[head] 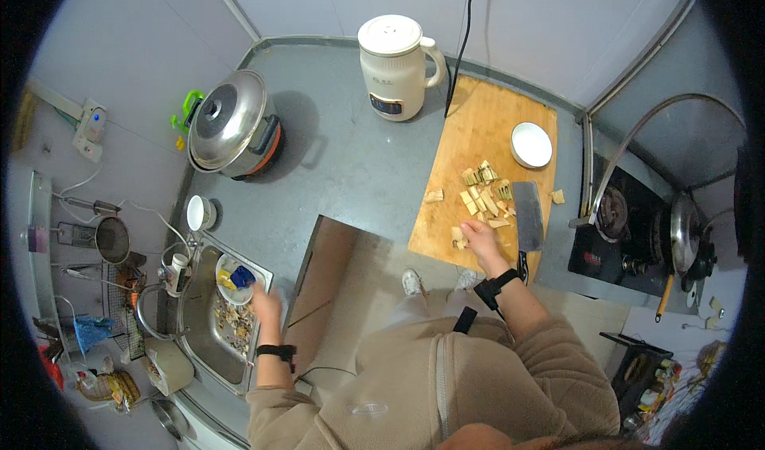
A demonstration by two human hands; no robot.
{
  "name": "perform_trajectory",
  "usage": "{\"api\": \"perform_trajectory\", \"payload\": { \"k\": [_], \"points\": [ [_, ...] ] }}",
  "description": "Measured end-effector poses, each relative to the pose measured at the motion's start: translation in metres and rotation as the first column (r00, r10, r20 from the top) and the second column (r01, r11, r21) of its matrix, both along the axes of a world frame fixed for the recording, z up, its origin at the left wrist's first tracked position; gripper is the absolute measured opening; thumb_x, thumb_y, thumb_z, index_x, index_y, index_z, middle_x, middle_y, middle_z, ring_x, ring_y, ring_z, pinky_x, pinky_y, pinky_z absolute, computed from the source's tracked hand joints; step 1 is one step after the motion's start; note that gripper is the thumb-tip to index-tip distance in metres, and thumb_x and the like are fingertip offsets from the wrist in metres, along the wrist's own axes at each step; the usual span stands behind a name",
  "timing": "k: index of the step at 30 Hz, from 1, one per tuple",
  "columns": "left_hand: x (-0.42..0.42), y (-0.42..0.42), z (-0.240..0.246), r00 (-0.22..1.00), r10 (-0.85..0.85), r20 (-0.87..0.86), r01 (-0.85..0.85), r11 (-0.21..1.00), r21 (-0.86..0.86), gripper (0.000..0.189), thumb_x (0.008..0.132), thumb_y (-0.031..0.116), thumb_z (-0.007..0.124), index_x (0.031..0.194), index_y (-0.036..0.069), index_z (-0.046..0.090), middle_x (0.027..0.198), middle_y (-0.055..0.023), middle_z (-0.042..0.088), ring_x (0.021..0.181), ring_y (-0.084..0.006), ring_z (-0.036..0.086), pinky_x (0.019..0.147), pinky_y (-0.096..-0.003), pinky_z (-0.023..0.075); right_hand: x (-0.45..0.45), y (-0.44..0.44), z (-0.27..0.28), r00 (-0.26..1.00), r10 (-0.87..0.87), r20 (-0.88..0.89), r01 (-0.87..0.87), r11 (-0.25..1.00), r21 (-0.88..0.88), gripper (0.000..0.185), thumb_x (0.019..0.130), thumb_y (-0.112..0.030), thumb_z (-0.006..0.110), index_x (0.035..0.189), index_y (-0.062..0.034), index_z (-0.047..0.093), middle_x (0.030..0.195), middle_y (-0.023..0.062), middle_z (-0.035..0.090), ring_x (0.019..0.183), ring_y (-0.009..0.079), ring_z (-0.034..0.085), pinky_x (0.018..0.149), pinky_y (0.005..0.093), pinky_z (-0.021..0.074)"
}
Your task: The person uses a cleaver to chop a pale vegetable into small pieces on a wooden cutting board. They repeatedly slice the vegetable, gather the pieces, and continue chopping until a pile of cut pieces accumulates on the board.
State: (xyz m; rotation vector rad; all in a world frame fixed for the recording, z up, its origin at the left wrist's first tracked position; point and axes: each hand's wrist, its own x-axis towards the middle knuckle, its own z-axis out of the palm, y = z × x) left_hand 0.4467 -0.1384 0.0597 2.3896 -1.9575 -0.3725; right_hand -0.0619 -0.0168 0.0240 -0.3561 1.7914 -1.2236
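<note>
My right hand (481,242) is over the near edge of a wooden cutting board (472,115), its fingers curled beside a pale chunk (459,238) of what looks like bamboo shoot. Whether it grips that chunk is hard to make out. More cut pieces (489,200) lie in a loose heap on the board. A cleaver (528,214) rests flat at their right, with its black handle towards me. Blurred, my left hand (266,302) is at the sink's right rim, by a white bowl (234,297) containing a blue item (242,276). Its grip is unclear.
Food scraps (236,325) litter the sink (200,306). A small white bowl (531,145) stands on the board; another cup-like bowl (201,212) is behind the sink. A lidded steel pot (230,127) and a white electric jug (394,67) stand farther back. A gas stove (621,229) is at right.
</note>
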Motion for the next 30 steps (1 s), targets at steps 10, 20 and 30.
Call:
{"api": "perform_trajectory", "payload": {
  "k": [10,20,30],
  "points": [
    [-0.350,0.060,0.011,0.229,-0.844,-0.485,0.760,0.466,-0.453,0.033,0.075,0.010,0.069,0.106,0.010,0.062,0.100,-0.0098,0.059,0.085,-0.0270,0.061,0.070,-0.0348,0.0505,-0.005,0.008,0.011,0.989,0.085,0.123,-0.104,0.983,0.152,0.023,0.091,-0.026,0.056,0.089,-0.0039,0.062,0.066,-0.0002,0.057,0.050,0.0092,0.051,0.042,0.0230,0.0392],
    [-0.388,0.061,-0.015,0.361,-0.542,-0.759,0.585,0.765,-0.268,0.020,0.075,0.005,0.069,0.094,0.000,0.067,0.082,-0.0138,0.065,0.069,-0.0223,0.063,0.063,-0.0301,0.0501,-0.035,0.092,0.034,0.837,0.131,-0.531,-0.022,0.978,0.206,0.032,0.086,-0.028,0.062,0.101,0.0002,0.057,0.089,0.0125,0.062,0.080,0.0246,0.061,0.068,0.0349,0.0485],
    [-0.385,0.076,-0.029,0.492,-0.443,-0.749,0.524,0.838,-0.152,0.016,0.079,0.012,0.068,0.092,0.002,0.065,0.075,-0.0139,0.066,0.065,-0.0252,0.065,0.061,-0.0315,0.0511,-0.057,0.113,0.019,0.654,0.299,-0.695,0.180,0.831,0.527,0.053,0.073,-0.016,0.074,0.117,-0.0005,0.049,0.109,0.0189,0.055,0.102,0.0364,0.053,0.085,0.0415,0.0440]
  ]
}}
